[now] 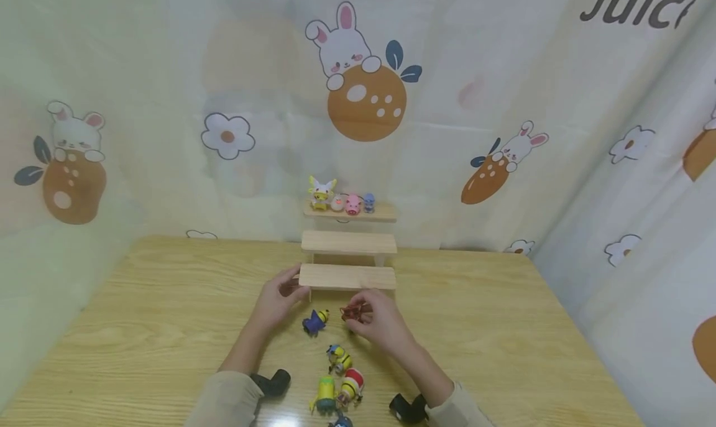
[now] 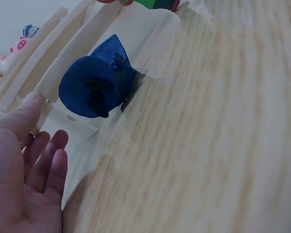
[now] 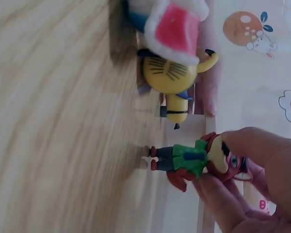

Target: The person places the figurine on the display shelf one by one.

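Observation:
In the head view, a fox figurine [image 1: 351,312] with a green shirt and blue tie [image 3: 189,156] is pinched by the head in my right hand [image 1: 383,321]. It is upright, feet close to the table, in front of the stand's lowest step. My left hand [image 1: 278,299] grips the left end of the three-step wooden stand [image 1: 347,277], thumb on the board's edge. Between the hands stands a minion figurine in blue [image 1: 315,322], seen from behind in the left wrist view as a blue cape and hat [image 2: 89,82].
On the top step stand a yellow figurine with white ears [image 1: 321,194], a small white one [image 1: 337,202], a pink pig [image 1: 353,204] and a blue one [image 1: 369,203]. Nearer me are minion figurines [image 1: 339,358], one in red [image 1: 352,382], and a yellow-green one [image 1: 326,394].

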A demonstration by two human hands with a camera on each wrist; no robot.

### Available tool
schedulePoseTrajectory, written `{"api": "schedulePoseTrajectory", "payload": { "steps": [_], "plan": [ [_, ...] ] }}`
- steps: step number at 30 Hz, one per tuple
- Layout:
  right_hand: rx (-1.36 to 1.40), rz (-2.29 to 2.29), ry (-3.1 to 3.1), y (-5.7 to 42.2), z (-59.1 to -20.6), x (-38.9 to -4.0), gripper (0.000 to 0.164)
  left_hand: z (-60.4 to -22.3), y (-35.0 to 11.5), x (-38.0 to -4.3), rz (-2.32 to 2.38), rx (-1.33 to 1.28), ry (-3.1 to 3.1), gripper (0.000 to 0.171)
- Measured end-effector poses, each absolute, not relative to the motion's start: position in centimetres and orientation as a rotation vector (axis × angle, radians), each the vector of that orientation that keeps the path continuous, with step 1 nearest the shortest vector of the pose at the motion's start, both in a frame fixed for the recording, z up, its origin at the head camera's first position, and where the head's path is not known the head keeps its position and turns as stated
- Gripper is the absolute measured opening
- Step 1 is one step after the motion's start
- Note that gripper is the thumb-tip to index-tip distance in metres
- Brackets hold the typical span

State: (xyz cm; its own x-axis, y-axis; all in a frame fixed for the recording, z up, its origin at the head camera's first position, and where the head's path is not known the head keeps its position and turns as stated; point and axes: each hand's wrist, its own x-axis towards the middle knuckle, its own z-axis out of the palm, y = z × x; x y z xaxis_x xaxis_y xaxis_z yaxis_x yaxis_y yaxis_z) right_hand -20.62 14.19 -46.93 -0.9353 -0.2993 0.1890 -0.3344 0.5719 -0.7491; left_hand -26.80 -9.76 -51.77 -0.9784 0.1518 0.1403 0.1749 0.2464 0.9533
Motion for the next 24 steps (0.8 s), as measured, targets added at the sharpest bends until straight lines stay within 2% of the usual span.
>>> {"api": "schedulePoseTrajectory", "payload": {
  "steps": [7,14,24],
  "plan": [
    [0.471,1.222,-2.790,14.3,-46.4,-20.2,0.021,-52.1,-9.6,-26.8,-1.870,-0.303,-2.452,0.066],
    [0.528,1.106,-2.870,14.9,-45.5,-20.4,0.019,-52.1,-9.6,-27.0,-1.892,-0.303,-2.454,0.065],
    [0.658,1.006,-2.875,15.1,-45.1,-20.4,0.021,-49.2,-9.4,-25.3,-1.883,-0.320,-2.478,0.061]
  ]
}}
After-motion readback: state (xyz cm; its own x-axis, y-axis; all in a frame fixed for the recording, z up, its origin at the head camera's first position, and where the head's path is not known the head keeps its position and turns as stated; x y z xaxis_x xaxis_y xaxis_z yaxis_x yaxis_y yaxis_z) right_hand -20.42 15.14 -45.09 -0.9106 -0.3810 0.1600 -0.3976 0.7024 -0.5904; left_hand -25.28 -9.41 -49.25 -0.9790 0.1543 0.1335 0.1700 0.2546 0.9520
